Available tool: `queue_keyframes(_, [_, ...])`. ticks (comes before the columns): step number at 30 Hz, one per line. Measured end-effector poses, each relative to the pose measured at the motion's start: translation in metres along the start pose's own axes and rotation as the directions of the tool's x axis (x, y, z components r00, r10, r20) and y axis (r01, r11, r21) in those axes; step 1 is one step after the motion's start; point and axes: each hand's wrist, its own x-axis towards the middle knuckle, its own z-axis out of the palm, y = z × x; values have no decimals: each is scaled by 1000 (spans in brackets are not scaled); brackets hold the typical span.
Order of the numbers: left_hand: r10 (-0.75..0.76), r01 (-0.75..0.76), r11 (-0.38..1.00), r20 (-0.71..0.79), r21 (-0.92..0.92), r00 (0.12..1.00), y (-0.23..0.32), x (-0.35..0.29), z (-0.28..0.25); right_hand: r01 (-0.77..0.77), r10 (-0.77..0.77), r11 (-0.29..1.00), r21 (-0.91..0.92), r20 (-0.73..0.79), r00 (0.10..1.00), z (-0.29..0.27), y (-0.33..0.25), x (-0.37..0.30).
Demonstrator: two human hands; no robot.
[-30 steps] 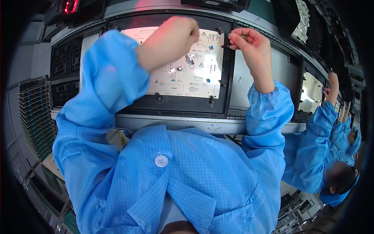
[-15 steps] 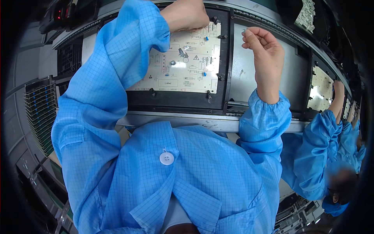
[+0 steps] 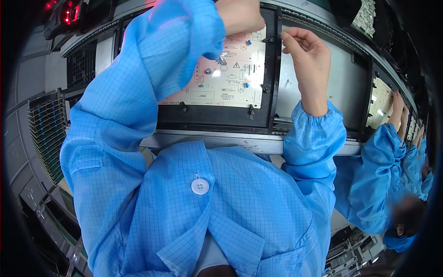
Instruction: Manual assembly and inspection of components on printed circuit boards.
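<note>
A pale printed circuit board (image 3: 237, 98) lies in a black carrier frame (image 3: 217, 121) with clips round its edge. Small blue components (image 3: 247, 85) and a metal part (image 3: 222, 61) sit on it. My left hand (image 3: 242, 16) reaches over the board's far side; its fingers are hidden, and the blue sleeve covers the board's left part. Just right of the board, above the frame's right bar, my right hand (image 3: 308, 62) is raised with thumb and forefinger pinched together. Whatever lies between those fingertips is too small to make out.
The frame rests on a conveyor with a metal front rail (image 3: 221, 141). Further right, a co-worker's hand (image 3: 398, 108) is at another board (image 3: 380, 101). A rack of stacked boards (image 3: 46, 134) stands at left. Red lights (image 3: 71, 14) glow at upper left.
My left hand has shifted right and up over the board. My right hand has moved slightly left, toward the board. The red lights are brighter, and a reddish glow falls on the board and left sleeve.
</note>
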Motion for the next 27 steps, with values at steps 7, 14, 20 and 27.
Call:
queue_keyframes(7, [62, -62, 998, 25, 11, 998, 1, -3, -3, 146, -120, 935, -324, 99, 988, 19, 6, 22])
queue_keyframes(14, [137, -139, 986, 30, 87, 990, -25, -55, -21, 94, -126, 860, -502, -30, 992, 34, 10, 25])
queue_keyframes(20, [278, -276, 960, -41, 52, 960, -41, -95, 7, 77, -133, 869, -489, -82, 988, 50, 10, 26])
queue_keyframes(27, [239, -239, 971, 1, 8, 971, -42, -94, 11, 2, -91, 867, -499, -153, 984, 51, 14, 27])
